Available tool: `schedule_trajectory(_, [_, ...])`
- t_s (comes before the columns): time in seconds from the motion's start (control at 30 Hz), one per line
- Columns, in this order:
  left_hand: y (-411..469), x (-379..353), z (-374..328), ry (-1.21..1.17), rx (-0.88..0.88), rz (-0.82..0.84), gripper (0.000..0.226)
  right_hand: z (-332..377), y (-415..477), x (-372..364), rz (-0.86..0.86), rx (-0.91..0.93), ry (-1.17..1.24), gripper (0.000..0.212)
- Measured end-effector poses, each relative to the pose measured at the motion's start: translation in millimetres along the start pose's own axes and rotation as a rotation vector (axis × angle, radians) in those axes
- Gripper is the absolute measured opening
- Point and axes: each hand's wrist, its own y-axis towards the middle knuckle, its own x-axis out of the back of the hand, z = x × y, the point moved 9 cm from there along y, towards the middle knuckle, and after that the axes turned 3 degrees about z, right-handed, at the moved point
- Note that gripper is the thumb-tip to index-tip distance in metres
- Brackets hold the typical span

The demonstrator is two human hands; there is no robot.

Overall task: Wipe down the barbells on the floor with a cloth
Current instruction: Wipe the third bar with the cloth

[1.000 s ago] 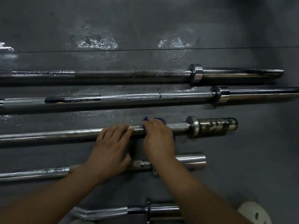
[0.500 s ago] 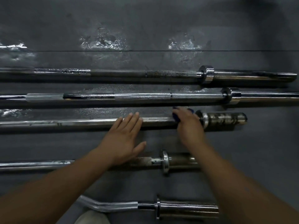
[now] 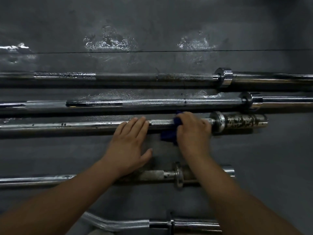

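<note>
My right hand [image 3: 193, 133] is curled over a blue cloth [image 3: 170, 135], clamping it round the third barbell [image 3: 67, 125] from the far side, just short of its collar [image 3: 218, 122]. My left hand [image 3: 128, 143] lies flat and relaxed, fingertips [image 3: 142, 120] pressing on the same shaft beside the cloth, thumb spread toward me. To do this stroke well I would keep the left hand bearing down so the bar cannot roll, wrap the cloth fully round, and drag it along the knurling with a slight twist (the grooves likely trap grime). The speckled sleeve [image 3: 243, 122] beyond my right knuckles looks rust-pitted and probably needs firmer rubbing. Beyond lie two more bars; nearer me, a fourth bar [image 3: 157, 174] runs under my wrists. Most of the cloth is hidden under my palm, and every bar runs out of view to my left.
</note>
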Motion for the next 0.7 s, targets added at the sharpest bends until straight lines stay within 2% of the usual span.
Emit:
schedule_trajectory(0.07, [1.4,1.6,-2.1,0.015,-0.006,0.000,0.085,11.8,-6.7,-5.3,-0.013,-0.048,0.026,0.028])
schedule_trajectory(0.17, [3.6,3.6,-0.9,0.018,0.000,-0.003,0.085,59.2,-10.8,-26.0,0.101,0.182,-0.025,0.038])
schedule_trajectory(0.23, [4.4,2.1,-1.3,0.023,-0.004,0.011,0.087,43.8,4.0,-22.5,0.147,0.240,-0.078,0.037])
schedule_trajectory(0.3, [5.0,1.0,-0.5,0.026,0.001,0.012,0.088,10.0,13.6,-12.4,0.099,0.099,-0.086,0.033])
schedule_trajectory(0.37, [6.1,0.3,-0.9,0.027,0.006,0.022,0.089,8.0,7.8,-9.0,0.041,-0.007,-0.036,0.031])
schedule_trajectory(0.47, [6.0,0.3,-1.4,0.021,0.003,0.025,0.090,45.6,-0.4,-21.3,0.109,0.188,0.049,0.033])
schedule_trajectory(0.53, [4.4,0.8,-0.6,0.019,-0.009,0.027,0.090,33.2,5.3,-17.7,0.185,0.281,0.042,0.038])
schedule_trajectory(0.63, [3.1,2.4,-0.5,0.007,-0.020,0.046,0.092,-24.6,10.0,5.4,0.044,0.074,0.041,0.037])
schedule_trajectory(0.7, [3.9,0.7,-0.4,0.008,-0.022,0.077,0.093,-24.7,-2.0,2.2,0.003,-0.001,0.033,0.039])
